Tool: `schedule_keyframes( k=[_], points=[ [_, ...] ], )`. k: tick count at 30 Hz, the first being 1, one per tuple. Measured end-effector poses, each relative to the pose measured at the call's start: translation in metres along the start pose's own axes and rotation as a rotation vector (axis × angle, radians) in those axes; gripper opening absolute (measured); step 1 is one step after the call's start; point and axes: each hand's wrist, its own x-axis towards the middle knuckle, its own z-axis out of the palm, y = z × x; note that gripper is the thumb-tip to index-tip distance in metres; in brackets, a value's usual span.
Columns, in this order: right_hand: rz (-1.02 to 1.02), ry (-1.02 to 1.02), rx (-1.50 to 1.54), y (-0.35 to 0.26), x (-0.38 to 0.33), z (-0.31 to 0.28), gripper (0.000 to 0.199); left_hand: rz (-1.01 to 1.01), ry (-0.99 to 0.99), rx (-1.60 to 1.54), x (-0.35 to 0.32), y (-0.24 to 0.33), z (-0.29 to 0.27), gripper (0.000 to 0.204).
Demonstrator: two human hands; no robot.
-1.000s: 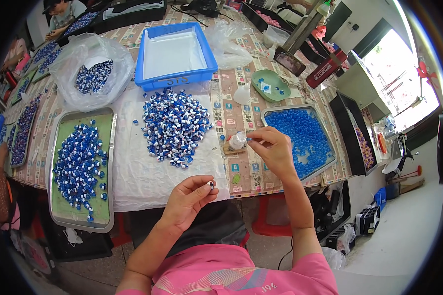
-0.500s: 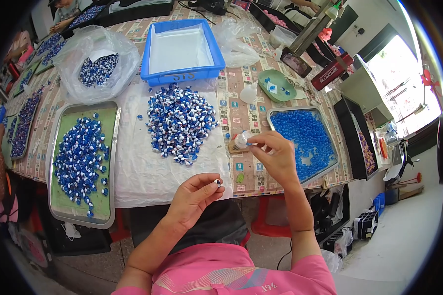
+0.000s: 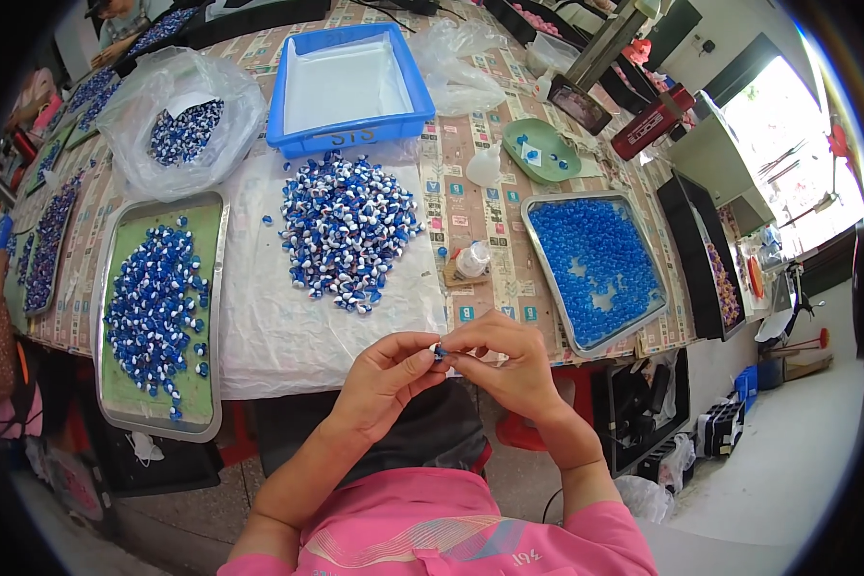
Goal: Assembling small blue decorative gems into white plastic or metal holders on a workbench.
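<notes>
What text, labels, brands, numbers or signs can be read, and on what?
Wording not copied, only located:
Blue tray: dark marking on front wall, legible.
Red object: pale lettering along its side, partly blurred.
Pink shirt: small print low on the front.
Tablecloth: legible single letters; finer print too small.

1. The blue rectangular plastic tub (image 3: 398,131) looks smooth and glossy.
2. The silver rectangular right-side tray (image 3: 558,288) has a shiny metal rim.
3. The heaped small blue-and-white pieces (image 3: 348,230) look glossy.
4. The clear plastic bag (image 3: 234,134) looks wrinkled, shiny.
5. The creased white sheet (image 3: 269,331) looks matt.
</notes>
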Motion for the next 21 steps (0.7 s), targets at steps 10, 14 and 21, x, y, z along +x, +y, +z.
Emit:
schedule_keyframes(
  k=[10, 14, 21],
  points=[
    [-0.011, -0.132, 0.071, -0.002, 0.0, -0.016, 0.017, -0.048, -0.013, 0.105, 0.002, -0.005, -0.003, 0.02],
    [0.013, -0.147, 0.094, -0.012, -0.005, -0.032, 0.017, -0.053, 0.012, 0.152, 0.0, -0.008, 0.015, 0.021],
    [-0.071, -0.008, 0.2, -0.041, -0.045, -0.067, 0.02, -0.076, -0.009, 0.117, -0.024, -0.014, 0.066, 0.015]
  ],
)
